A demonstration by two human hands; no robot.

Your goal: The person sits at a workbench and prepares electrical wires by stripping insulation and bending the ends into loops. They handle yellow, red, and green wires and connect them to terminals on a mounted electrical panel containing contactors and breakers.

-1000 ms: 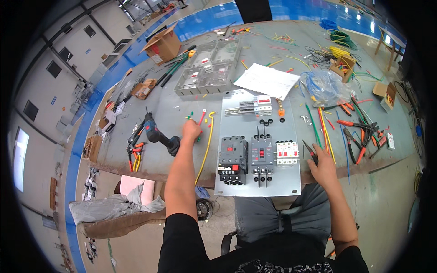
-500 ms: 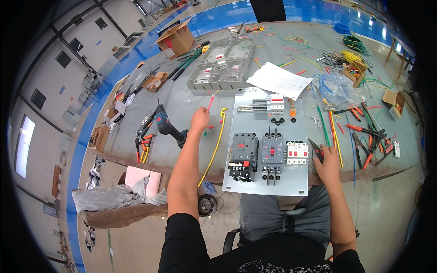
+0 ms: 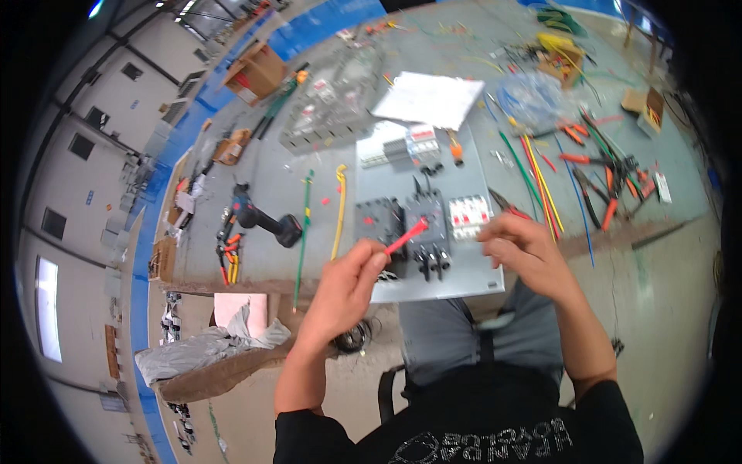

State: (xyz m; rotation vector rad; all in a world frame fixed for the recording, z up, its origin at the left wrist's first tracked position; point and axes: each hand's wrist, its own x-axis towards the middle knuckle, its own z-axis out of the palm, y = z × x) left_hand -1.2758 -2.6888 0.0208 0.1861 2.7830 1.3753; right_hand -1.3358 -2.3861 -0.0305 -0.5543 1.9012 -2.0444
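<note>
Left hand is pinching a short red wire at frame centre, over the grey panel. Right hand is curling loosely just right, fingers half-closed, possibly gripping something small; hard to tell.

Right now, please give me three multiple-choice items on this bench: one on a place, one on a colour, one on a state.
1. Where does the drill lie?
A. left of the panel
B. on the paper
C. right of the pliers

2. What colour is the wire in the left hand?
A. blue
B. red
C. white

3. How is the right hand?
A. flat on the bench
B. gripping the drill
C. raised over the panel's right edge, fingers curled

Answers: 1 A, the drill rests on the bench left of the panel. 2 B, the pinched piece is red. 3 C, it hovers there, curled.
</note>
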